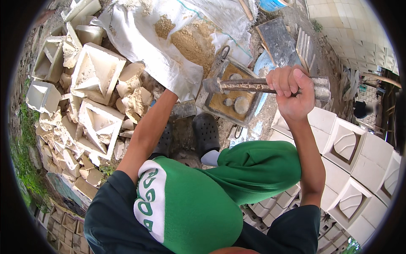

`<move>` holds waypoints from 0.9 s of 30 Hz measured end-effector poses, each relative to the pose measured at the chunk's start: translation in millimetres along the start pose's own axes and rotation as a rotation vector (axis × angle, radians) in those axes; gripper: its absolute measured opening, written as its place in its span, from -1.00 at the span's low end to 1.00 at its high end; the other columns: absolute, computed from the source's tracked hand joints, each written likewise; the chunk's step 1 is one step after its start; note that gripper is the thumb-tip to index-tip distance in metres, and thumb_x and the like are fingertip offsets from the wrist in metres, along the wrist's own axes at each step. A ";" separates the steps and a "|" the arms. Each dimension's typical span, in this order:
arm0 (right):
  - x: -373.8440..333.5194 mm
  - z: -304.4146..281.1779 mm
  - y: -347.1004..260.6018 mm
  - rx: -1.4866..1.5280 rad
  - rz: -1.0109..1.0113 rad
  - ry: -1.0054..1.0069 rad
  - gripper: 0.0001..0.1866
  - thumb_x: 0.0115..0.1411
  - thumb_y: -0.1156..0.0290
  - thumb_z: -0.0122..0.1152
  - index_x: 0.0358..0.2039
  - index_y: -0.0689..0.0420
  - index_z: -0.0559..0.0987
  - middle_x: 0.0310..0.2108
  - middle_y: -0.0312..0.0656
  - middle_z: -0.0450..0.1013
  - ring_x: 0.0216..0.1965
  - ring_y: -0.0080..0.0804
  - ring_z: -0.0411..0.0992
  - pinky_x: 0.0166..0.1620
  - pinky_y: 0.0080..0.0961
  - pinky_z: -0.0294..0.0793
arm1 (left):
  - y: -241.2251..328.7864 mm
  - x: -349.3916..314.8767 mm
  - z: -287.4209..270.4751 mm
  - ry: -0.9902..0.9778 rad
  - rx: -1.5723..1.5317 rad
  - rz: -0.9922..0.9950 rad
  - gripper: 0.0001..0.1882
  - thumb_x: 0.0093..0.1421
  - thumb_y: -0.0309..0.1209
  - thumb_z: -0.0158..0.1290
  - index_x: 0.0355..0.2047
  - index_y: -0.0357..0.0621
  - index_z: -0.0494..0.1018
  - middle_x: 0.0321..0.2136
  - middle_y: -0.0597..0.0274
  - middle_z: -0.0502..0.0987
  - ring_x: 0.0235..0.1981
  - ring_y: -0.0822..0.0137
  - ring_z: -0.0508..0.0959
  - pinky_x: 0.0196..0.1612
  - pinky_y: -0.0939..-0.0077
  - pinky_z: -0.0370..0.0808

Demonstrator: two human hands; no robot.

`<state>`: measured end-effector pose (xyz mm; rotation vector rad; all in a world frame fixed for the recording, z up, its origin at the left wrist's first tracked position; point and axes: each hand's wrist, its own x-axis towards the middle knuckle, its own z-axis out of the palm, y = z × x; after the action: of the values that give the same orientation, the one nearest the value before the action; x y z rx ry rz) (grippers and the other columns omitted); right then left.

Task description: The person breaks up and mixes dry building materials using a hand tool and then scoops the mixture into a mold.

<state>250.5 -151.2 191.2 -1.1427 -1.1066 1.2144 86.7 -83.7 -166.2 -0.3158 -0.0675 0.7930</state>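
Observation:
In my right hand [292, 91] is a rusty metal rammer [249, 85], held level with my fingers wrapped round it. One end has a squarish block, the other stubby grey cylinders. Beneath it sits a square metal mould [224, 117] with loop handles. Sandy mix [213, 101] lies inside it, around several round grey discs [241, 104]. My left forearm [158, 111] reaches to a white woven sack [186, 76], whose folded edge covers my left hand, so its fingers are hidden. Loose tan powder [192, 48] lies on the sack's spread part.
Broken cream blocks [98, 73] and rubble pile up on the left. Rows of moulded blocks [344, 146] stand at the right. A dark board [278, 40] and wooden slats [303, 46] lie beyond the mould. A blue bucket [272, 5] stands at the top. My dark clogs [206, 133] are near the mould.

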 end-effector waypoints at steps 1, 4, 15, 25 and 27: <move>0.6 -0.3 0.3 0.000 0.001 0.000 -0.66 0.19 0.30 -0.20 -0.73 -0.02 0.12 -0.79 -0.38 0.04 -0.67 -0.52 0.02 -0.44 -0.48 0.12 | 0.4 0.8 0.2 0.000 0.000 0.004 -0.29 0.22 0.22 -0.41 0.14 -0.01 0.28 0.07 0.18 0.38 0.08 0.10 0.38 0.15 0.04 0.26; 2.0 -2.3 -0.5 0.001 0.006 -0.002 -0.66 0.19 0.30 -0.20 -0.73 -0.02 0.12 -0.79 -0.38 0.04 -0.67 -0.52 0.02 -0.44 -0.48 0.11 | -3.3 2.1 -1.0 0.002 -0.010 0.001 -0.29 0.22 0.22 -0.41 0.13 -0.01 0.28 0.07 0.18 0.38 0.07 0.11 0.38 0.15 0.04 0.26; -0.8 -4.2 1.0 -0.002 -0.015 -0.032 -0.66 0.20 0.31 -0.21 -0.72 -0.02 0.12 -0.77 -0.38 0.03 -0.67 -0.52 0.02 -0.42 -0.47 0.11 | 4.2 -1.8 -0.9 -0.005 -0.003 0.011 -0.28 0.22 0.23 -0.41 0.13 -0.01 0.28 0.06 0.19 0.39 0.07 0.12 0.38 0.15 0.04 0.27; -12.7 -6.3 -1.2 0.008 -0.022 0.029 -0.65 0.21 0.32 -0.22 -0.73 0.00 0.10 -0.78 -0.37 0.02 -0.66 -0.51 0.01 -0.41 -0.46 0.12 | 9.1 -80.6 60.7 0.411 0.191 0.269 -0.38 0.29 0.08 -0.31 0.17 -0.08 0.19 0.11 0.12 0.32 0.11 0.13 0.34 0.19 0.05 0.22; -10.3 -3.4 0.6 0.030 -0.021 -0.015 -0.65 0.21 0.33 -0.22 -0.73 0.01 0.10 -0.77 -0.36 0.02 -0.65 -0.50 0.01 -0.41 -0.46 0.12 | 19.3 -84.9 55.7 0.539 0.530 0.364 -0.39 0.25 0.09 -0.20 0.13 -0.07 0.24 0.08 0.17 0.36 0.06 0.16 0.38 0.10 0.13 0.31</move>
<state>253.3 -161.6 190.2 -1.0981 -1.1053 1.2215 3.9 -117.1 -114.1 -0.0258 0.7143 1.0260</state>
